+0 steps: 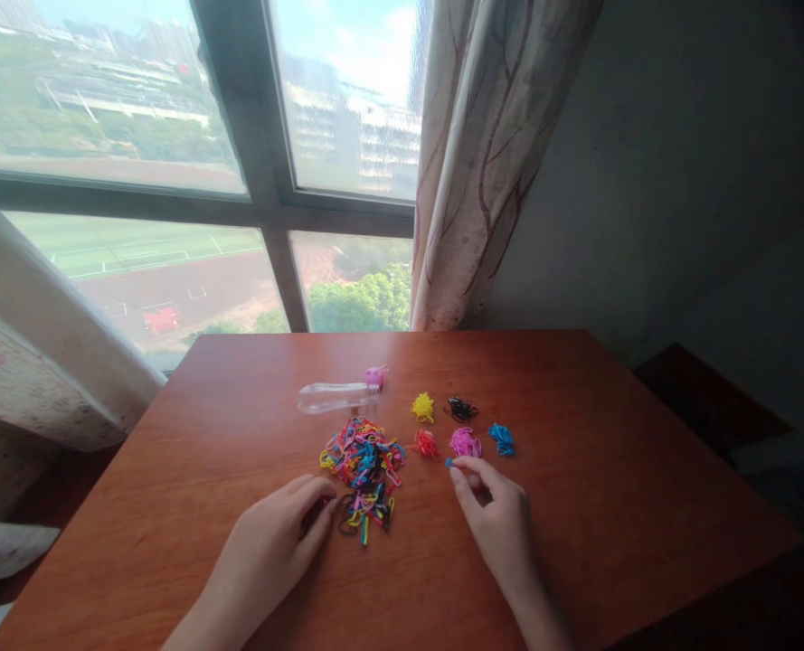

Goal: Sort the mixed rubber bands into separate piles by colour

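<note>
1. Our right hand, fingertips closed, pinches a small blue elastic band near the pink elastic-band pile.
2. Our left hand, half-curled, is beside the multicoloured elastic-band heap; we cannot tell if it grips anything.
3. Pile and heap lie on the brown wooden bench.
</note>
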Demonstrator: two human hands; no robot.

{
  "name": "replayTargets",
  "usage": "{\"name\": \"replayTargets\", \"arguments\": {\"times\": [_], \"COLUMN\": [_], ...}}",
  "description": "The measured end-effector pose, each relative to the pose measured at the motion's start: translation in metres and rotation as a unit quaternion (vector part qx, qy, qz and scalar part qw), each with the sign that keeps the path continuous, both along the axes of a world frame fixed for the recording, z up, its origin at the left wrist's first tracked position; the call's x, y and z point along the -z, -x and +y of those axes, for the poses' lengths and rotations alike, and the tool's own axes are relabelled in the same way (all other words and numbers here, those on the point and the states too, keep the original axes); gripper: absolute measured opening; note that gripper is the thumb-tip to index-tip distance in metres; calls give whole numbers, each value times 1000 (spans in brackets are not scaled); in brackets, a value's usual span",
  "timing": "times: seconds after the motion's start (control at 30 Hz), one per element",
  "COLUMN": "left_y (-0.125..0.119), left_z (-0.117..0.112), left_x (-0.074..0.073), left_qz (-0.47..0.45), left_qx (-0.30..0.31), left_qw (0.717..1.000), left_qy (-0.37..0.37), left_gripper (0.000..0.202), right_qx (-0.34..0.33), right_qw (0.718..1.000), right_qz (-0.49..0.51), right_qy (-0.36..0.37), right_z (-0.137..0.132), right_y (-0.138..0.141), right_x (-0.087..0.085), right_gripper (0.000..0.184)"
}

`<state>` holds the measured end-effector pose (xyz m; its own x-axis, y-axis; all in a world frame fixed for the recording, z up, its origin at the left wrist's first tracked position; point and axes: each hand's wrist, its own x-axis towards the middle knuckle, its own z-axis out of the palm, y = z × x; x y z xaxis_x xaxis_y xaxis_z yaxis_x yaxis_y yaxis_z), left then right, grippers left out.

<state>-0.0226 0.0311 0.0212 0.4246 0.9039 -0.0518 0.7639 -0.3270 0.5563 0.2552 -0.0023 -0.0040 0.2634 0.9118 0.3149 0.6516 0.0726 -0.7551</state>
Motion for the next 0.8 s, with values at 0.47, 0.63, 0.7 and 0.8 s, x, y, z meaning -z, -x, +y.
{"name": "replayTargets", "arguments": {"times": [0.47, 0.63, 0.7, 0.8], "left_y": [-1, -2, -2, -2], "left_z": [0, 0, -1, -1], "left_x": [1, 0, -1, -2], "left_qz": [16, 11, 12, 13], "left_qx": [-1, 2, 2, 1], "left_qw": [1000, 1000, 1000, 1000], "left_qy": [0, 5, 7, 5], "left_gripper": [23, 22, 22, 23], "right_qx": [144, 142, 139, 117], "right_qw": [971, 973, 975, 980], "right_qz": [-186, -184, -174, -158], "right_qy": [27, 16, 4, -14], "right_z": [13, 12, 9, 5], "right_y": [-87, -82, -78, -64], "right_x": [18, 17, 15, 12], "right_gripper": [53, 50, 48, 43]}}
